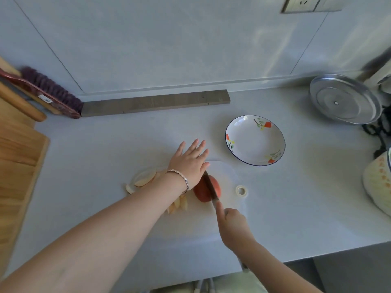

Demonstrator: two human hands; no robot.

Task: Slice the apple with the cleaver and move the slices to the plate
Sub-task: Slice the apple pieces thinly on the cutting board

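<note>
A red apple piece (pixel 203 194) lies on the white cutting board (pixel 228 176). The cleaver (pixel 210 188) stands edge-down across the apple's top. My right hand (pixel 231 226) grips the cleaver's handle, index finger stretched along the spine. My left hand (pixel 190 159), fingers straight and spread, presses its palm on the blade's back. Several pale apple slices (pixel 178 205) lie left of the apple, partly under my left forearm, and more apple slices (pixel 146 179) sit at the board's left end. The white flowered plate (pixel 255 140) stands to the upper right, with nothing on it.
A small roll of white tape (pixel 241 190) sits right of the apple. A steel lid (pixel 344 98) lies at the back right, a grey wooden bar (pixel 155 102) and a brush (pixel 48 93) along the wall, and a wooden board (pixel 19 166) at the left.
</note>
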